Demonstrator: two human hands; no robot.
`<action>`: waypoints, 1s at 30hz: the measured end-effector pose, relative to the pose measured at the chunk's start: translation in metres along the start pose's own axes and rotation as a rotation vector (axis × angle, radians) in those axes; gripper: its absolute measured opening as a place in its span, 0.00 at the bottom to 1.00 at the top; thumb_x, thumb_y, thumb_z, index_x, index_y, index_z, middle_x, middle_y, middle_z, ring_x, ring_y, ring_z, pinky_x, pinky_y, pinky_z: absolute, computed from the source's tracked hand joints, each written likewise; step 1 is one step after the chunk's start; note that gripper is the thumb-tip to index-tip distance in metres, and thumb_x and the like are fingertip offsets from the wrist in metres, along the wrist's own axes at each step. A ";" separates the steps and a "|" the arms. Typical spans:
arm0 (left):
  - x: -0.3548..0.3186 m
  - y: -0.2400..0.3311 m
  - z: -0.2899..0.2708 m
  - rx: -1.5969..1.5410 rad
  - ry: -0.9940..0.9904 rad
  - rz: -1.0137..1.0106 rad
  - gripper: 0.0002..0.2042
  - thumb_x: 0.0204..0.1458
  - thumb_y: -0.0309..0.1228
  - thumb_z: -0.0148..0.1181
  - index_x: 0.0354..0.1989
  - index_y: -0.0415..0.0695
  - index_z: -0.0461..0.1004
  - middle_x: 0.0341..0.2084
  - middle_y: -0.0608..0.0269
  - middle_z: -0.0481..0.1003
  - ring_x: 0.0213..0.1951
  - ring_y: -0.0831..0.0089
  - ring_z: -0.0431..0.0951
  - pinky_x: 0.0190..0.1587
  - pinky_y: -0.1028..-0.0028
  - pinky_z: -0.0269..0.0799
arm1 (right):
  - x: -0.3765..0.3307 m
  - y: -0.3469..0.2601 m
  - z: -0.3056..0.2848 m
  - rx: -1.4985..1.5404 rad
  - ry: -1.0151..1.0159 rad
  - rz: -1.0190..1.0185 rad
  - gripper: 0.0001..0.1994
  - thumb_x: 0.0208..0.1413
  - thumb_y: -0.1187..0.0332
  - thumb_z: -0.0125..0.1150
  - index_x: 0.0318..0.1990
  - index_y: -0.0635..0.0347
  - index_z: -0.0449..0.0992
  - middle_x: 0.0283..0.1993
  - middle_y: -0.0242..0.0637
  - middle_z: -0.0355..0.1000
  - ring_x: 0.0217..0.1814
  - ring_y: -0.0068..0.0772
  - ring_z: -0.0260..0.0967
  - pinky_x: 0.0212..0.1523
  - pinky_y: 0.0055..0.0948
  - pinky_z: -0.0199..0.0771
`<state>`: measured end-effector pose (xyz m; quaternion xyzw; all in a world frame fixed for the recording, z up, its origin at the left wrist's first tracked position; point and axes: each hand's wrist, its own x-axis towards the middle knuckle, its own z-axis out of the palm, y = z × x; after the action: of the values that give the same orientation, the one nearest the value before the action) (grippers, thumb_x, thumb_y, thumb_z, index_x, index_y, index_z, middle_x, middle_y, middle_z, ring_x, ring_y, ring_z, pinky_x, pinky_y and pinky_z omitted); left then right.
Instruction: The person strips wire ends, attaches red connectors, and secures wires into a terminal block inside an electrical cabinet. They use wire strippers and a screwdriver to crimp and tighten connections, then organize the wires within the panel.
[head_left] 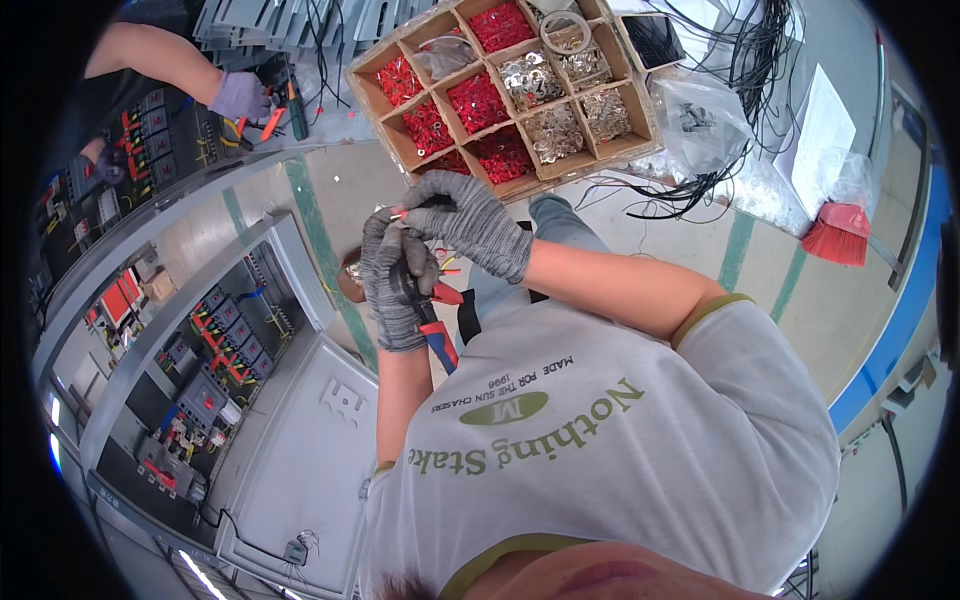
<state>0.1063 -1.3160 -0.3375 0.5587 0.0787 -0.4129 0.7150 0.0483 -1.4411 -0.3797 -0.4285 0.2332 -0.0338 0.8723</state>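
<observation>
Both of my hands wear grey knit gloves and meet just below a wooden compartment box (645, 150). My left hand (390, 285) is closed around pliers (438, 340) with red and blue handles, their handle ends pointing down toward my shirt. The pliers' jaws are mostly hidden by the glove. At my left fingertips, my right hand (468, 222) pinches a small red-ended piece (398, 214), too small to make out fully; it looks like a crimp terminal. The box holds red terminals (478, 102) and silvery metal terminals (532, 80) in separate compartments.
A bag of small parts (700, 120), black cables (750, 60) and a red brush (836, 235) are at the right. An electrical cabinet (300, 400) stands left. At upper left, another person's gloved hand (240, 97) is beside orange-handled pliers (272, 124).
</observation>
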 end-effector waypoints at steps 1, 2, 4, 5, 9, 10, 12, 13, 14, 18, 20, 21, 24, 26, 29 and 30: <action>0.002 -0.001 0.001 -0.008 -0.001 -0.003 0.11 0.60 0.32 0.46 0.47 0.40 0.66 0.14 0.64 0.62 0.07 0.75 0.58 0.09 0.77 0.57 | -0.003 -0.005 0.000 0.023 0.032 0.045 0.07 0.51 0.71 0.63 0.36 0.62 0.74 0.33 0.32 0.72 0.37 0.19 0.70 0.39 0.22 0.73; 0.002 -0.001 0.002 0.002 0.009 0.020 0.10 0.60 0.31 0.47 0.46 0.41 0.66 0.14 0.63 0.63 0.07 0.75 0.59 0.09 0.77 0.58 | -0.005 -0.009 0.000 0.045 0.065 0.090 0.07 0.51 0.71 0.62 0.36 0.62 0.74 0.33 0.32 0.72 0.37 0.19 0.70 0.39 0.22 0.73; 0.001 -0.003 0.002 0.022 0.030 0.067 0.08 0.59 0.29 0.50 0.45 0.42 0.66 0.15 0.61 0.66 0.08 0.74 0.62 0.09 0.77 0.59 | -0.006 -0.004 0.002 0.048 0.025 0.064 0.06 0.52 0.72 0.61 0.35 0.62 0.72 0.30 0.31 0.71 0.35 0.20 0.70 0.38 0.22 0.72; 0.000 -0.003 0.004 -0.004 0.042 0.070 0.07 0.59 0.29 0.51 0.42 0.42 0.66 0.15 0.62 0.66 0.08 0.74 0.62 0.09 0.78 0.59 | -0.006 -0.004 0.002 0.071 -0.021 0.094 0.06 0.52 0.71 0.61 0.35 0.62 0.72 0.29 0.30 0.71 0.34 0.20 0.69 0.37 0.22 0.72; 0.000 -0.003 -0.001 0.169 0.086 0.090 0.08 0.61 0.33 0.46 0.40 0.41 0.66 0.14 0.65 0.63 0.07 0.75 0.59 0.10 0.77 0.57 | -0.005 -0.004 -0.001 -0.170 -0.069 -0.140 0.06 0.52 0.70 0.61 0.34 0.62 0.72 0.27 0.31 0.72 0.33 0.22 0.71 0.35 0.23 0.72; -0.001 -0.001 0.001 0.097 0.068 0.077 0.07 0.61 0.32 0.47 0.40 0.41 0.66 0.14 0.65 0.63 0.07 0.75 0.59 0.09 0.77 0.56 | -0.005 -0.007 -0.004 -0.280 -0.080 -0.230 0.06 0.52 0.70 0.61 0.34 0.62 0.72 0.27 0.32 0.72 0.34 0.21 0.72 0.35 0.24 0.73; 0.000 0.002 0.004 -0.051 0.024 0.050 0.05 0.60 0.30 0.49 0.38 0.42 0.66 0.15 0.63 0.64 0.07 0.76 0.60 0.08 0.78 0.56 | 0.004 -0.049 -0.031 -0.715 -0.146 -0.369 0.08 0.50 0.68 0.63 0.35 0.61 0.73 0.31 0.36 0.73 0.36 0.34 0.73 0.39 0.30 0.73; 0.001 0.002 -0.001 -0.080 0.007 0.050 0.05 0.61 0.31 0.48 0.39 0.42 0.66 0.15 0.64 0.64 0.06 0.74 0.60 0.08 0.78 0.55 | 0.016 -0.060 -0.052 -1.035 -0.141 -0.564 0.09 0.50 0.67 0.63 0.35 0.61 0.74 0.33 0.38 0.73 0.37 0.40 0.73 0.41 0.33 0.73; 0.001 0.002 -0.003 -0.087 0.017 0.044 0.05 0.61 0.31 0.47 0.39 0.43 0.66 0.15 0.64 0.64 0.06 0.74 0.59 0.08 0.78 0.55 | 0.029 -0.058 -0.078 -1.194 0.022 -0.562 0.10 0.50 0.65 0.61 0.37 0.60 0.74 0.36 0.42 0.73 0.39 0.49 0.71 0.42 0.38 0.72; 0.004 -0.004 -0.013 -0.160 0.035 -0.020 0.06 0.61 0.31 0.46 0.40 0.44 0.66 0.15 0.64 0.65 0.06 0.73 0.59 0.08 0.77 0.56 | 0.070 -0.085 -0.119 -1.843 -0.089 0.024 0.11 0.49 0.74 0.55 0.41 0.60 0.76 0.40 0.49 0.74 0.43 0.51 0.73 0.44 0.41 0.75; 0.007 -0.008 -0.017 -0.215 0.013 -0.044 0.06 0.61 0.31 0.46 0.40 0.44 0.66 0.15 0.64 0.65 0.06 0.73 0.59 0.08 0.76 0.56 | 0.097 -0.070 -0.125 -1.922 -0.156 0.214 0.11 0.51 0.72 0.56 0.42 0.60 0.79 0.44 0.50 0.75 0.47 0.50 0.74 0.45 0.40 0.76; 0.006 -0.008 -0.014 -0.222 0.030 -0.047 0.05 0.61 0.31 0.47 0.40 0.44 0.67 0.15 0.64 0.65 0.05 0.73 0.59 0.08 0.76 0.56 | 0.106 -0.066 -0.128 -1.938 -0.173 0.251 0.12 0.52 0.71 0.56 0.43 0.59 0.79 0.45 0.50 0.74 0.48 0.50 0.74 0.45 0.41 0.76; 0.005 -0.010 -0.019 -0.225 -0.009 -0.054 0.05 0.61 0.31 0.47 0.40 0.44 0.67 0.14 0.64 0.65 0.05 0.73 0.59 0.08 0.76 0.56 | 0.127 -0.049 -0.133 -1.927 -0.150 0.334 0.12 0.53 0.69 0.55 0.44 0.58 0.79 0.47 0.49 0.74 0.48 0.51 0.73 0.47 0.44 0.75; 0.004 -0.014 -0.026 -0.238 -0.013 -0.054 0.05 0.61 0.31 0.48 0.40 0.43 0.67 0.14 0.64 0.64 0.06 0.74 0.60 0.08 0.76 0.56 | 0.141 -0.022 -0.146 -1.852 -0.043 0.352 0.13 0.54 0.68 0.55 0.44 0.59 0.79 0.48 0.49 0.73 0.48 0.51 0.73 0.47 0.45 0.74; 0.003 -0.019 -0.030 -0.260 0.029 -0.034 0.06 0.60 0.31 0.49 0.40 0.43 0.67 0.15 0.63 0.64 0.06 0.74 0.59 0.08 0.76 0.56 | 0.136 -0.032 -0.141 -1.863 -0.047 0.313 0.12 0.54 0.67 0.53 0.43 0.58 0.79 0.48 0.50 0.73 0.50 0.51 0.72 0.48 0.45 0.74; 0.004 -0.018 -0.030 -0.266 0.042 -0.028 0.06 0.59 0.31 0.50 0.40 0.43 0.67 0.15 0.63 0.64 0.06 0.75 0.59 0.08 0.76 0.56 | 0.133 -0.041 -0.132 -1.846 -0.048 0.302 0.12 0.54 0.68 0.53 0.43 0.57 0.79 0.48 0.50 0.73 0.50 0.50 0.72 0.47 0.45 0.74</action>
<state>0.1072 -1.2928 -0.3634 0.4662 0.1554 -0.3972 0.7751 0.1143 -1.5979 -0.4682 -0.9174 0.2028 0.2873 0.1864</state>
